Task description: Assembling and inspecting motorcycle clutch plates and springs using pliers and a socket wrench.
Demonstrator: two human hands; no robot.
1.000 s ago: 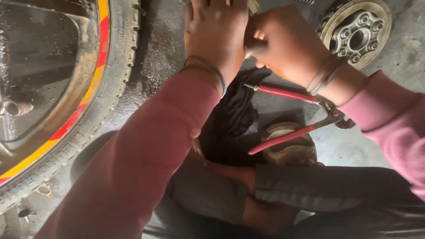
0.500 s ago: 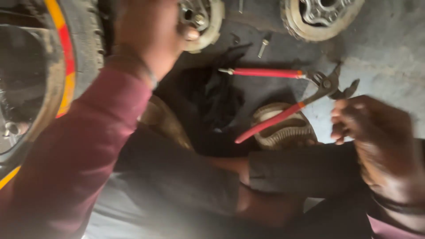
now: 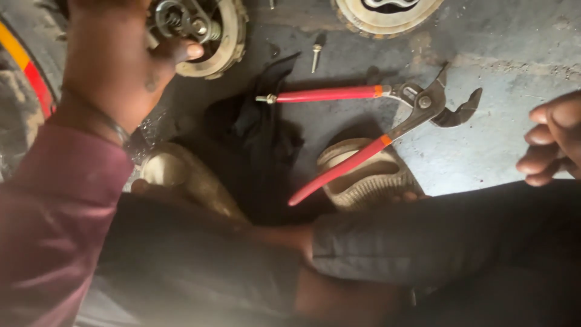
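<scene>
Two hands | left hand (image 3: 118,66) grip on clutch assembly (image 3: 203,33) | right hand (image 3: 554,142) curled, empty

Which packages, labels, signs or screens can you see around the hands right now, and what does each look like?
None in view: no package, label, sign or screen.
Nearest marking: a red and yellow stripe painted on the wheel at the left edge.
Around the left hand and right hand lie only bare parts and red-handled pliers.
</scene>
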